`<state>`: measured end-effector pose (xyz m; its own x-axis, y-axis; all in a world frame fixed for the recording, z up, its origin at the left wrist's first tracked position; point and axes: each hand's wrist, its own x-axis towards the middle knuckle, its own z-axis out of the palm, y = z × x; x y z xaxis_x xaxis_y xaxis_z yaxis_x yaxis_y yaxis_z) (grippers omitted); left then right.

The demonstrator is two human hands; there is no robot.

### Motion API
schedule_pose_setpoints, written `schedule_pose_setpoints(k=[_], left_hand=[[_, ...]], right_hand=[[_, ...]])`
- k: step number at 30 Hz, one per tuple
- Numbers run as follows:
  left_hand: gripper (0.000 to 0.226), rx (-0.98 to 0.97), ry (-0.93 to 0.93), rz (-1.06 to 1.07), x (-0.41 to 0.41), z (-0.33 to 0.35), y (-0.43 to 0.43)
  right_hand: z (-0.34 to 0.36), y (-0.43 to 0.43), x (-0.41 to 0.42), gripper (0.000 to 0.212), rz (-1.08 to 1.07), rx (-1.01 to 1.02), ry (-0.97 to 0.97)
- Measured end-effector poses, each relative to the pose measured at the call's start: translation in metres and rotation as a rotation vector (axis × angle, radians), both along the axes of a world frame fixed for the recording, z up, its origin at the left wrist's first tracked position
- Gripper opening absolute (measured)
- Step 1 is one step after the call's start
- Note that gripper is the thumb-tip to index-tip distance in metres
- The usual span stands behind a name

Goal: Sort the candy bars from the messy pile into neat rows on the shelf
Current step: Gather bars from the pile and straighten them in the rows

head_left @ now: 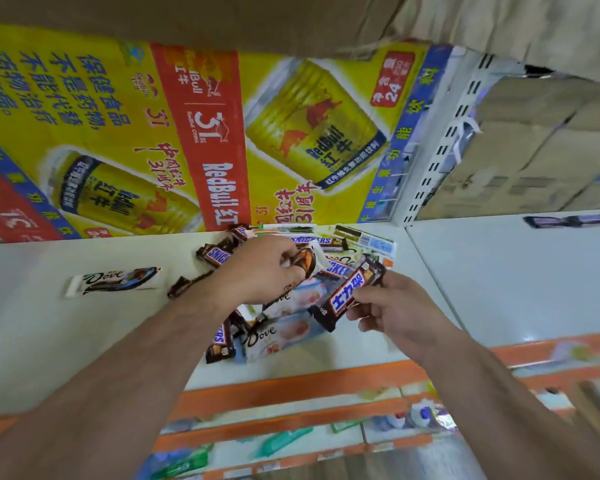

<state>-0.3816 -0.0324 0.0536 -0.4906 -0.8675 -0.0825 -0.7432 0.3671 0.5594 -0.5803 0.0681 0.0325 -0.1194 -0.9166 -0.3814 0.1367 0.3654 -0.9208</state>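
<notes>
Two bare forearms enter from the lower edge of the frame and converge on the centre. The right hand (400, 308), at centre right, grasps a dark brown Snickers bar with blue-and-white lettering (349, 293) between thumb and fingers; the bar is tilted, raised above the pile, its upper end toward the back of the shelf. The left hand (262, 268), just left of centre, pinches a white wrapper with a brown-and-orange print (307, 261) at the top of the pile. The messy pile of brown Snickers bars and white Dove bars (274, 334) lies on the white flat shelf board (49, 341) beneath and between both hands, bars overlapping at mixed angles. To the left of the pile, apart from it, a single white Dove bar with brown script (113, 280) lies flat, and a small dark brown bar (187, 284) lies between it and the pile. Along the front edge runs an orange price rail (291, 386). Behind the shelf, across the upper left of the frame, stands a yellow-and-red Red Bull carton (153, 133). At upper right, a white slotted metal upright (440, 150) borders stacked brown cardboard boxes (534, 140).
</notes>
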Motion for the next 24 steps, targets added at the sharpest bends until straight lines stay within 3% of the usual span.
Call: schedule_pose_setpoints(k=[8, 11, 13, 17, 21, 24], left_hand=[[0.01, 0.244, 0.164, 0.026, -0.102, 0.003, 0.052], [0.002, 0.291, 0.24, 0.048, -0.147, 0.002, 0.075], [0.012, 0.321, 0.29, 0.067, -0.178, 0.004, 0.092], [0.019, 0.341, 0.305, 0.088, -0.233, 0.005, 0.116], [0.019, 0.363, 0.32, 0.076, -0.281, 0.003, 0.133], [0.02, 0.366, 0.292, 0.04, -0.309, 0.004, 0.136]], right_hand=[[0.003, 0.053, -0.094, 0.005, -0.066, -0.043, -0.054], [0.003, 0.079, -0.139, 0.013, -0.089, -0.051, -0.028], [0.004, 0.095, -0.167, 0.008, -0.086, -0.065, 0.012], [0.01, 0.124, -0.22, 0.037, -0.142, -0.096, 0.056], [0.015, 0.144, -0.262, 0.029, -0.127, -0.131, 0.14], [0.012, 0.15, -0.285, 0.036, -0.155, -0.103, 0.095]])
